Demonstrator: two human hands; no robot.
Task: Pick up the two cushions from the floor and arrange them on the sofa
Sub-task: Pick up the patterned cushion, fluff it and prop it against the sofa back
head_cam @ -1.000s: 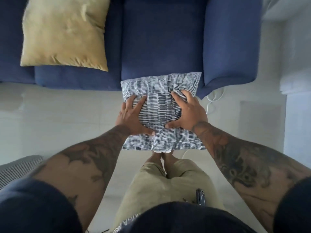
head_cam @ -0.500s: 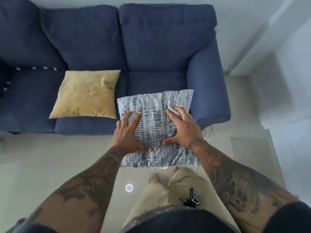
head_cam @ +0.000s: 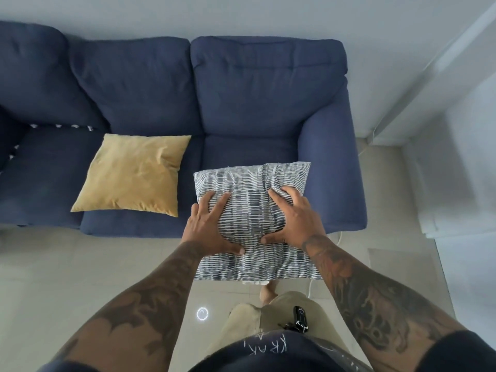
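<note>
I hold a grey-and-white striped cushion in the air in front of the blue sofa, its far edge over the sofa's right seat. My left hand presses its left side and my right hand grips its right side, thumbs underneath near the middle. A mustard yellow cushion lies flat on the middle seat, to the left of the striped one and apart from it.
The sofa's right armrest stands just right of the held cushion. A white cable trails on the pale tiled floor by the armrest. A patterned fabric edge peeks out at the sofa's left seat. White wall and ledge on the right.
The view has lifted, showing the sofa's backrests. The striped cushion has risen from floor level and moved forward over the right seat's front edge, both hands still on it.
</note>
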